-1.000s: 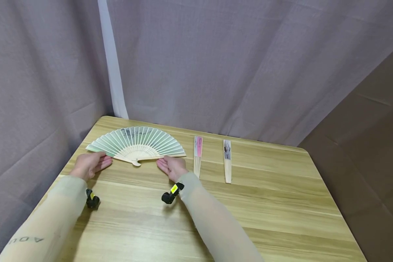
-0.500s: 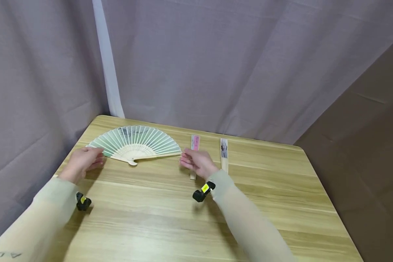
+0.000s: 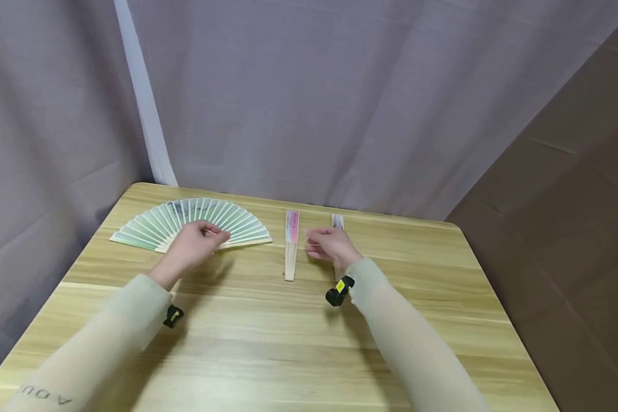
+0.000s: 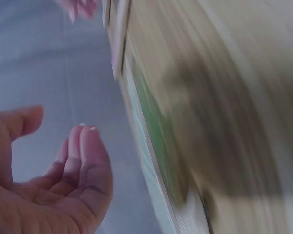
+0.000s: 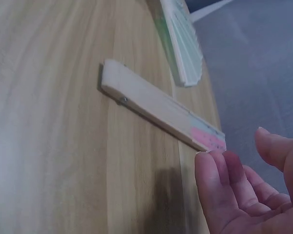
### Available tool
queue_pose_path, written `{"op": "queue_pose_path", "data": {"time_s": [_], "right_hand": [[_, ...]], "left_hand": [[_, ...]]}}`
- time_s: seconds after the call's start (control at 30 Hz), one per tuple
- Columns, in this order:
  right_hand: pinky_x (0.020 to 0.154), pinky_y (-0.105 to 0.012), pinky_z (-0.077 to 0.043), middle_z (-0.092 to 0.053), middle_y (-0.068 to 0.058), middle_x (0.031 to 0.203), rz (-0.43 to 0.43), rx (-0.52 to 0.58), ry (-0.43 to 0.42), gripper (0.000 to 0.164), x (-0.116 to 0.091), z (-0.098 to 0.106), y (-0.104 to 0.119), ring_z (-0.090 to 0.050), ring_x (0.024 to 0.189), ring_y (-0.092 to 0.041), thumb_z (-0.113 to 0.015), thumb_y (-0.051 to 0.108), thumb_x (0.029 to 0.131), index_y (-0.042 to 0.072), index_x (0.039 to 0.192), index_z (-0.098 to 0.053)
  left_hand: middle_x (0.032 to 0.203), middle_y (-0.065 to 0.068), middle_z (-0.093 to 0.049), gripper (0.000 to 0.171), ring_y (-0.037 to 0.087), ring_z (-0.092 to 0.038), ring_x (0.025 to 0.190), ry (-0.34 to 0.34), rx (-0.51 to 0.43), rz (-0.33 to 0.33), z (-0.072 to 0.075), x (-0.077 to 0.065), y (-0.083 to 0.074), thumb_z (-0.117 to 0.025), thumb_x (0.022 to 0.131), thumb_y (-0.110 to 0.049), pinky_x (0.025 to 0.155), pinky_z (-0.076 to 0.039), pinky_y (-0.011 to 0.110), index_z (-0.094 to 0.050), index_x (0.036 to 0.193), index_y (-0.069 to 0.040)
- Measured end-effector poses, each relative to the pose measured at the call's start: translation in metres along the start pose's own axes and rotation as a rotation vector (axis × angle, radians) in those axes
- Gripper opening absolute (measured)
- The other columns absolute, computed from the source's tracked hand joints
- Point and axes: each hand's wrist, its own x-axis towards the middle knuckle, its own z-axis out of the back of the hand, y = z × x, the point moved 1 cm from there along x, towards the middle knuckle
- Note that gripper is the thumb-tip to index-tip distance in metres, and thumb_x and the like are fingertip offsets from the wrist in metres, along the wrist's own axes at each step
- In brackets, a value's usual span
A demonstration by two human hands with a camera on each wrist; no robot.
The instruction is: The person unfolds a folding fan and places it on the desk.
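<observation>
A green folding fan (image 3: pixel 242 229) lies spread on the table at the back left, its ribs pale wood. My left hand (image 3: pixel 193 246) hovers over the fan's lower middle and hides its pivot. In the left wrist view the fingers (image 4: pixel 90 156) bend loosely with nothing between them and the thumb. A closed pink fan (image 3: pixel 291 243) lies upright in the middle, its wooden end toward me. Just right of it is my right hand (image 3: pixel 333 246), fingers relaxed and holding nothing. Behind that hand, a closed fan with a dark print (image 3: pixel 337 221) is mostly hidden.
The wooden table (image 3: pixel 268 343) has rounded back corners. Grey curtain (image 3: pixel 288 114) hangs close behind its back edge and on the left, with a brown cloth (image 3: pixel 556 240) on the right. Small black cameras sit at both wrists.
My left hand has left the green fan's left end and moved right, over its middle. The right hand has gone from the fan's right side to beyond the pink fan. The green fan stays spread.
</observation>
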Motion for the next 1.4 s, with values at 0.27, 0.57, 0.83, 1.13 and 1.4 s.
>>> {"op": "queue_pose_path", "data": {"time_s": [0.27, 0.57, 0.83, 1.13, 1.4], "right_hand": [[0.086, -0.034, -0.058, -0.059, -0.026, 0.119, -0.012, -0.028, -0.005, 0.034, 0.017, -0.012, 0.003, -0.065, 0.090, -0.027, -0.063, 0.013, 0.095, -0.006, 0.123, -0.058], [0.091, -0.038, -0.056, -0.060, -0.023, 0.114, -0.034, -0.042, -0.032, 0.030, 0.029, -0.026, 0.005, -0.063, 0.085, -0.023, -0.063, 0.011, 0.094, -0.008, 0.117, -0.060], [0.092, -0.039, -0.056, -0.067, -0.019, 0.101, -0.038, -0.027, -0.049, 0.020, 0.034, -0.036, 0.002, -0.064, 0.080, -0.020, -0.066, 0.007, 0.091, -0.009, 0.103, -0.066], [0.089, -0.035, -0.057, -0.067, -0.017, 0.098, -0.043, 0.034, -0.073, 0.022, 0.037, -0.038, -0.003, -0.064, 0.078, -0.018, -0.067, 0.008, 0.092, -0.008, 0.107, -0.064], [0.091, -0.036, -0.056, -0.065, -0.016, 0.096, -0.031, 0.069, -0.059, 0.025, 0.039, -0.035, -0.008, -0.063, 0.080, -0.018, -0.063, 0.006, 0.094, -0.010, 0.113, -0.062]], "left_hand": [[0.098, 0.011, -0.065, 0.042, 0.025, -0.061, 0.088, 0.132, 0.092, -0.014, -0.077, 0.016, -0.027, -0.071, 0.086, -0.038, 0.082, -0.055, 0.039, -0.063, 0.105, -0.001], [0.060, 0.006, -0.058, 0.038, 0.015, -0.049, 0.049, 0.146, 0.223, -0.058, -0.128, 0.024, -0.035, -0.077, 0.081, -0.038, 0.044, -0.045, 0.029, -0.060, 0.070, -0.006], [0.061, 0.002, -0.057, 0.034, 0.017, -0.052, 0.054, 0.112, 0.334, -0.113, -0.145, 0.028, -0.036, -0.078, 0.080, -0.034, 0.049, -0.047, 0.031, -0.056, 0.065, -0.013], [0.060, 0.002, -0.055, 0.032, 0.019, -0.051, 0.055, 0.100, 0.382, -0.112, -0.150, 0.027, -0.037, -0.076, 0.080, -0.028, 0.047, -0.045, 0.032, -0.053, 0.062, -0.013], [0.059, 0.001, -0.055, 0.031, 0.018, -0.051, 0.053, 0.103, 0.361, -0.107, -0.152, 0.028, -0.032, -0.077, 0.078, -0.027, 0.046, -0.045, 0.030, -0.055, 0.063, -0.013]]}}
